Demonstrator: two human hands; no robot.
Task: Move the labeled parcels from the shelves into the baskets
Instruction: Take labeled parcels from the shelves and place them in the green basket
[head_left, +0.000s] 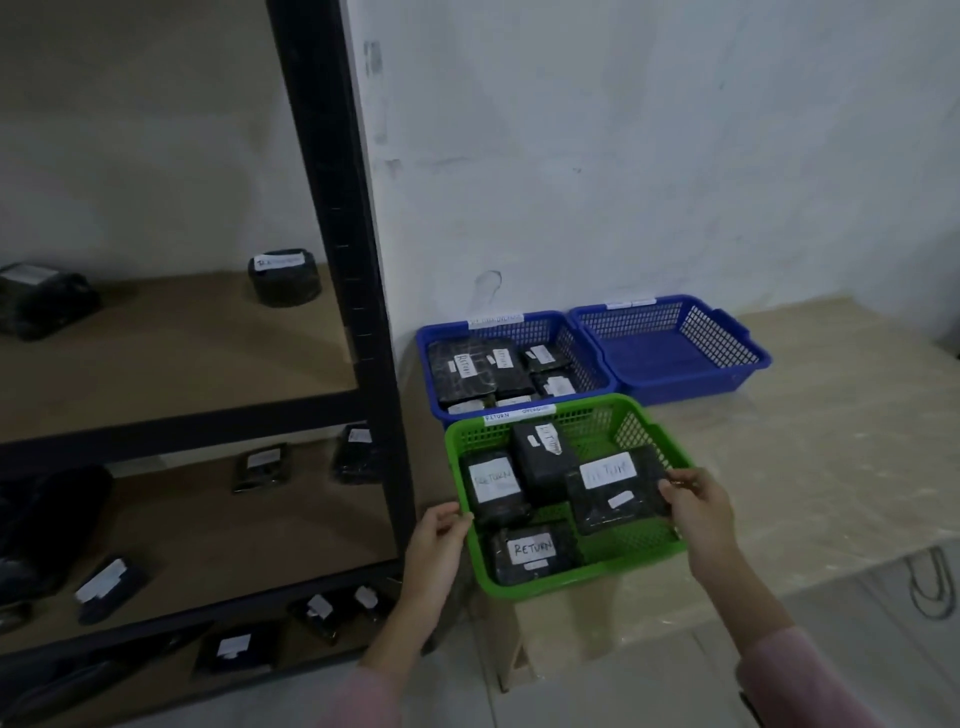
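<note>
Pale wooden tabletop (831, 441), white wall behind. Right hand (696, 512) fingers pinch a black labeled parcel (615, 488) at the green basket (571, 577)'s right side. Left hand (439, 525) curls at its left rim, grip unclear. Shelf parcels (283, 278) are dim, their labels unreadable.

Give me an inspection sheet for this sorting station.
Surface: pale table bearing three baskets.
Job's things: green basket holding parcels; left blue basket holding several; right blue basket shows none; shelf parcels remain.
Clutter: dark bundle on a shelf, unclear.
Hands: left hand grips the green basket's rim; right hand holds a labeled parcel at its right side.
Cables: looped cable below the table's right end.
Surroundings: black shelf, white wall, tiled floor.
</note>
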